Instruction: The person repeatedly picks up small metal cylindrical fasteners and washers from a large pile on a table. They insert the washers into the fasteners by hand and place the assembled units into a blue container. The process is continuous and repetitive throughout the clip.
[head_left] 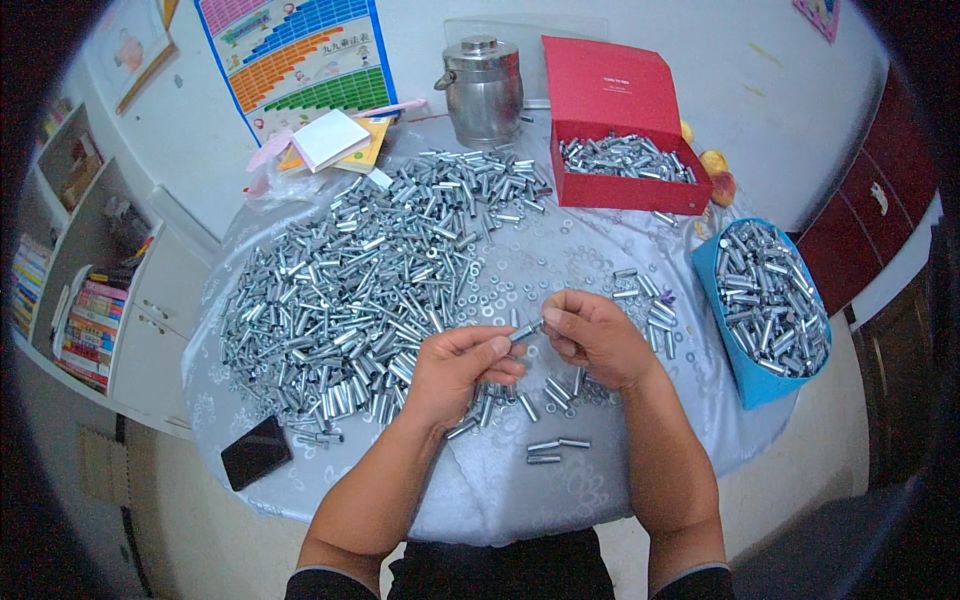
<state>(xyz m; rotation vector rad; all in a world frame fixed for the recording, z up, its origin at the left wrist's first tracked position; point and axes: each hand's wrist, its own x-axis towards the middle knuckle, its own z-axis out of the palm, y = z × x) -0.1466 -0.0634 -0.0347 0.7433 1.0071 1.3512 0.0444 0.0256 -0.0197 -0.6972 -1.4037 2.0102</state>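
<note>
Between my hands, above the near middle of the table, is a short silvery metal sleeve. My left hand pinches it between thumb and fingertips. At its upper right end, the closed thumb and fingers of my right hand meet it; whether they grip the sleeve or some small part on its tip is hidden. Left of my hands spreads a big heap of metal sleeves and bolts. Loose washers lie just beyond my fingers. Several separate sleeves rest on the cloth nearer to me.
At the right stands a blue bin full of metal sleeves. An open red box behind holds more pieces. A steel canister and notebooks stand at the back. A black phone lies near the left table edge.
</note>
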